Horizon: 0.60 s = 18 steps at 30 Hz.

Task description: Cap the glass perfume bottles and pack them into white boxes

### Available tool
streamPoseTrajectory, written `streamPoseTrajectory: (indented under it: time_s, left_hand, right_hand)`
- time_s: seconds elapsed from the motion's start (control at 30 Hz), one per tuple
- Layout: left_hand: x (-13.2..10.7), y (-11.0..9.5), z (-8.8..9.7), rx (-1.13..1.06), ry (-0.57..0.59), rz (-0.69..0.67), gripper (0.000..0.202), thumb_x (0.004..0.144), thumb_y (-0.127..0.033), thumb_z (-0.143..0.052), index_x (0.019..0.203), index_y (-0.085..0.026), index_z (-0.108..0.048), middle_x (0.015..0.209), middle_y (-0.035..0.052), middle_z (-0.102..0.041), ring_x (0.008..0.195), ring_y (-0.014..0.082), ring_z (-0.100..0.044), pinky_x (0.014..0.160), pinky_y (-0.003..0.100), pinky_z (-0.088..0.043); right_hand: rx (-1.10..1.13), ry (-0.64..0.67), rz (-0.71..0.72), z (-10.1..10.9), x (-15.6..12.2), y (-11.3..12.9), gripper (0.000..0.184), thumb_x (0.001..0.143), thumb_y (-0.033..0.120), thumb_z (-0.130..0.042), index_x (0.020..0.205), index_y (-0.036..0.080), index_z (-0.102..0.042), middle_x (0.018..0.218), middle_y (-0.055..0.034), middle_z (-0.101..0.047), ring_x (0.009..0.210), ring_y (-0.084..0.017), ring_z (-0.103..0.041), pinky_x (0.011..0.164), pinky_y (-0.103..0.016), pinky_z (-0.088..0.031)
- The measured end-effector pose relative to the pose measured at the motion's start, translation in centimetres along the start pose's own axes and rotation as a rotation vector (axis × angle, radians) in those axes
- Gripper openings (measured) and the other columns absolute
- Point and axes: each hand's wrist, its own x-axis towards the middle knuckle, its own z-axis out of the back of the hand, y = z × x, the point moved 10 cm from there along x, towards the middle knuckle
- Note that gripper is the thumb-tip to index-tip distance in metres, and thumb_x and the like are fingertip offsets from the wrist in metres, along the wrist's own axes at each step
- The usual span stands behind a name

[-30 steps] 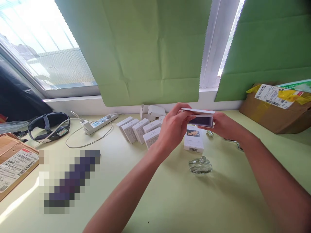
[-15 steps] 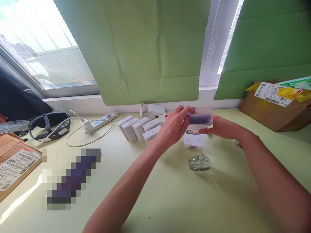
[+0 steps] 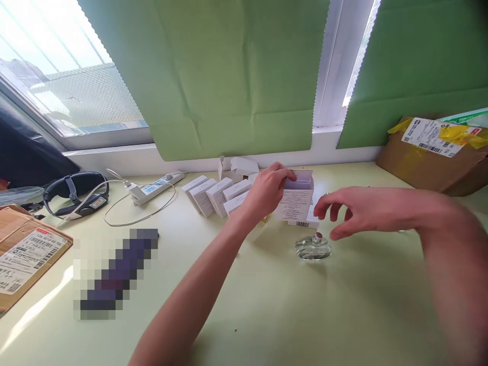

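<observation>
Gripping an open-topped printed carton [image 3: 294, 203], pale lilac inside, the left hand [image 3: 268, 187] sits apart from the right hand [image 3: 358, 207], whose empty fingers spread near a glass perfume bottle [image 3: 313, 249]

Free tabletop [image 3: 290, 310] before bottle [image 3: 313, 249], box [image 3: 302, 224] behind

place: indoor desk [image 3: 274, 315] | beside window [image 3: 91, 86], green blinds [image 3: 229, 76] | power strip [image 3: 159, 187], 2 labelled cartons [image 3: 427, 166] | home or office: unclear

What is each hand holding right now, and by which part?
The left hand holds the open white carton by its upper left side, near the opening; the right hand, open near the glass bottle, holds nothing.
</observation>
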Motion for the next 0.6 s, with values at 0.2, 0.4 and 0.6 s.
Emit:
streamPoseTrajectory:
  time_s: [0.2,0.4,0.6]
  left_hand:
    - [0.0,-0.2,0.6,0.016,0.026,0.032,0.030,0.095,-0.007,-0.039,0.106,-0.019,-0.065,0.115,0.0065,-0.061,0.092,0.0164,-0.061,0.083,0.033,-0.049]
    - [0.0,0.2,4.1,-0.021,-0.180,0.056,0.030,0.097,-0.010,-0.039,0.114,-0.018,-0.062,0.123,0.0094,-0.057,0.104,0.0181,-0.060,0.089,0.034,-0.052]
    - [-0.2,0.3,6.9,0.007,-0.323,0.043,0.031,0.097,-0.011,-0.038,0.118,-0.021,-0.059,0.128,0.0101,-0.055,0.108,0.0204,-0.059,0.086,0.035,-0.052]
  right_hand:
    - [-0.069,0.178,-0.063,-3.1,2.4,0.6,0.058,0.060,0.051,-0.080,0.114,0.032,-0.068,0.112,-0.0024,-0.071,0.091,-0.029,-0.069,0.071,-0.036,-0.049]
    - [0.078,0.025,-0.017,-0.1,1.6,-2.8,0.053,0.072,0.059,-0.074,0.120,0.038,-0.067,0.125,-0.0008,-0.070,0.103,-0.028,-0.068,0.076,-0.035,-0.052]
    - [0.178,-0.574,-0.187,7.3,0.0,-11.0,0.037,0.090,0.049,-0.058,0.118,0.025,-0.064,0.126,-0.0110,-0.069,0.108,-0.026,-0.066,0.082,-0.034,-0.052]
